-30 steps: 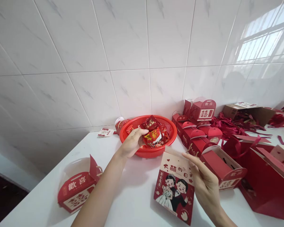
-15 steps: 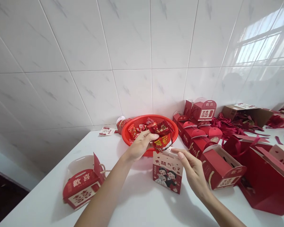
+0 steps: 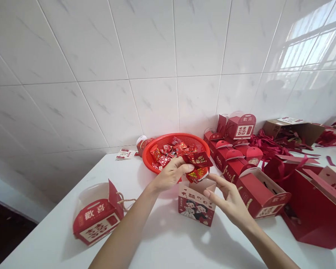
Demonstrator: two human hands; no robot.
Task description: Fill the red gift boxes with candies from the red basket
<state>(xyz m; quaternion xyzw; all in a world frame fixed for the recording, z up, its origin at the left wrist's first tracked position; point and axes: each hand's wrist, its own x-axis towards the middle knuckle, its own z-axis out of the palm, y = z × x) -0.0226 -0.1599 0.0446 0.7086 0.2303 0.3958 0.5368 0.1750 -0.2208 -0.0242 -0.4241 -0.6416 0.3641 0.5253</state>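
Red wrapped candies (image 3: 197, 166) are pinched in my left hand (image 3: 172, 172), above a small box (image 3: 196, 205) with a cartoon couple on its front. The box stands upright on the white table with its top open. My right hand (image 3: 226, 194) is at the box's right side, thumb and forefinger apart near its upper edge, holding nothing that shows. Behind the hands, a red plastic basket (image 3: 148, 158) contains several wrapped candies (image 3: 165, 149).
An open red box (image 3: 99, 220) with a rope handle is at the left of the white table (image 3: 156, 246). Several red boxes (image 3: 242, 129) line the right side, near dark red ribbons (image 3: 268, 145), a cardboard box (image 3: 310, 135) and a large red bag (image 3: 316, 209). Cards (image 3: 126, 154) lie by the tiled wall.
The small box's top now shows open, where a white flap was near my right fingers before. My left hand and its candies have shifted slightly right. The view has moved a little.
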